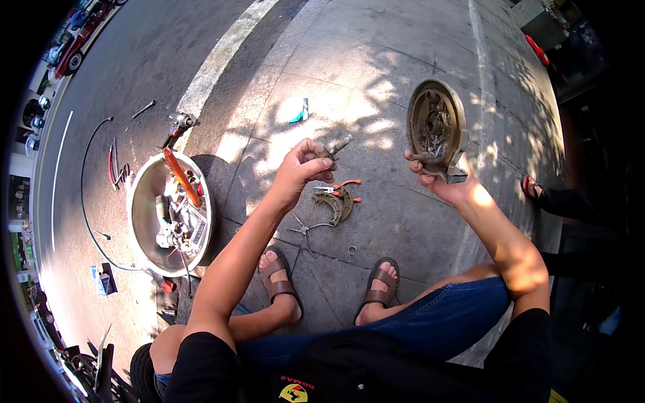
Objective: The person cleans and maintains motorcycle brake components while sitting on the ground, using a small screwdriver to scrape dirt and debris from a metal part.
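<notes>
My left hand (pixel 302 169) is closed, pinching a small metal shaft (pixel 341 144) between thumb and fingers. Raised at the right, my right hand (pixel 449 183) grips the lower rim of a round, dirty drum brake plate (pixel 437 124), its hollow inner side in view. The two parts are well apart. On the paving below lie curved brake shoes (pixel 345 205), with orange-handled pliers (pixel 328 190) over them. Nearer my feet rest another pair of pliers (pixel 304 229) and a small metal ring-like spring (pixel 352 251).
A metal basin (pixel 134 221) full of tools and parts stands at my left, an orange handle (pixel 183 177) sticking out. A power tool (pixel 180 125) leans at its far rim. Beyond are a cable (pixel 83 181) and a teal packet (pixel 298 113). Another person's foot (pixel 531 187) is at right.
</notes>
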